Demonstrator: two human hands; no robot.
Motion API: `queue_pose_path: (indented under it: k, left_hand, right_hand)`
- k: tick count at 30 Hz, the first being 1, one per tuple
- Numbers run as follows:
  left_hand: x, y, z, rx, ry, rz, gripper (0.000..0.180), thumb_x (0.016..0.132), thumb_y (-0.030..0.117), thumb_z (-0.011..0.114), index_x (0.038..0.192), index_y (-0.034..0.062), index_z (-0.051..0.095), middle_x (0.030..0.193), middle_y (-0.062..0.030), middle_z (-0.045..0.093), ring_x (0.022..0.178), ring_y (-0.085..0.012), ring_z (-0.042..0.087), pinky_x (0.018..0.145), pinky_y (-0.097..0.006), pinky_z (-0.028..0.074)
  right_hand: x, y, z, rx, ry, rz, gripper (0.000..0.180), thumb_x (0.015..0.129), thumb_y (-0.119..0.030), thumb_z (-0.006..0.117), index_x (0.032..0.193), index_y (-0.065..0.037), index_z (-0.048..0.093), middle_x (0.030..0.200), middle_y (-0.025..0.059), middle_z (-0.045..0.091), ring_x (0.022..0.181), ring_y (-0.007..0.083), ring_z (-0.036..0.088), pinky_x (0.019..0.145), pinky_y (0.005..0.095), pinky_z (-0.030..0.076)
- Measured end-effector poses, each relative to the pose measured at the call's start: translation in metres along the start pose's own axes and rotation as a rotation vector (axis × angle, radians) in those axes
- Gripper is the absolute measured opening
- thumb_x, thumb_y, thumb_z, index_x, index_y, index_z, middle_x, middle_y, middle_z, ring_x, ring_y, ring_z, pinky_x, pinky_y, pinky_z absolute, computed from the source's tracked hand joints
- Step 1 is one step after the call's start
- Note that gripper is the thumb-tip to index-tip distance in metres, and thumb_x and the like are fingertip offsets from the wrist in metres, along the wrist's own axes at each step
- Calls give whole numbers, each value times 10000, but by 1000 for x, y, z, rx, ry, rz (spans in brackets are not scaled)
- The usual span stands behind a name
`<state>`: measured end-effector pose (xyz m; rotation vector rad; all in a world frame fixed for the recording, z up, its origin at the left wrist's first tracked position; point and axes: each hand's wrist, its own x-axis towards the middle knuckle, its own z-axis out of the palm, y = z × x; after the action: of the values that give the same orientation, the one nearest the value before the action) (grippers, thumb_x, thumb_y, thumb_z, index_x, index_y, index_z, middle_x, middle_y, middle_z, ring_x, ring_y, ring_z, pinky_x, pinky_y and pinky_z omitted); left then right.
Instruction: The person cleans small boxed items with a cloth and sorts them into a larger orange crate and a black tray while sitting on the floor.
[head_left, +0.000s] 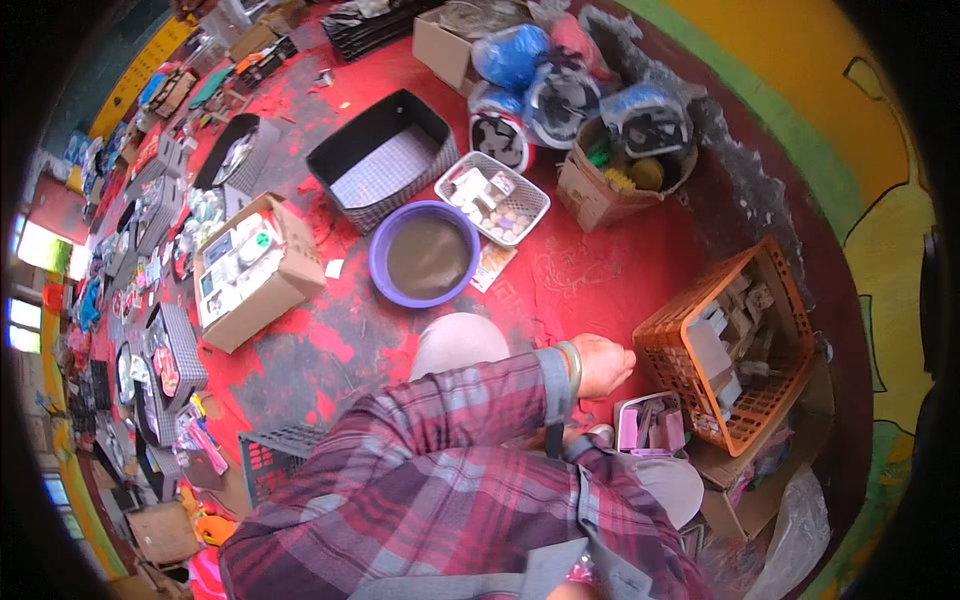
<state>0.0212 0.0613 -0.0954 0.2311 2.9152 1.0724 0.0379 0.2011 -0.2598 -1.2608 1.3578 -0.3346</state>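
Note:
My left hand [605,365], with a pale bangle on its wrist and a plaid sleeve behind it, reaches to the right across my knee [455,340]. Its fingers are curled together at the near left corner of an orange plastic basket [770,265] full of small boxed parts, and I see nothing in them. Just below that hand stands a small pink box [625,425] with several small pieces in it. My right hand is hidden under the left forearm; only its plaid sleeve [625,500] shows beside the pink box.
On the red floor stand a purple basin [385,275], a white wire basket [535,200], a black checked box [345,160], cardboard boxes [300,280] [585,195] of small goods, wrapped fans [560,100] and a dark crate [270,455].

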Motion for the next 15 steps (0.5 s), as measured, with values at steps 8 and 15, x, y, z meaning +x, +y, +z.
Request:
queue_pose_path:
  k: [8,15]
  left_hand:
    - [-104,-43,-100,-191,838,-306,205,802,224,507,833,49,608,792,-150,606,761,-322,586,651,-398,467]
    - [-259,-343,38,-613,1086,-1270,386,731,222,613,969,-80,586,960,-157,618,880,-237,582,759,-360,458]
  right_hand:
    - [-117,-49,-16,-181,327,276,336,783,-200,566,1079,-45,543,905,165,624,821,287,611,715,367,480]
    - [-199,-74,-46,-555,637,561,205,759,-209,547,934,-112,589,791,174,615,737,368,586,641,455,470]
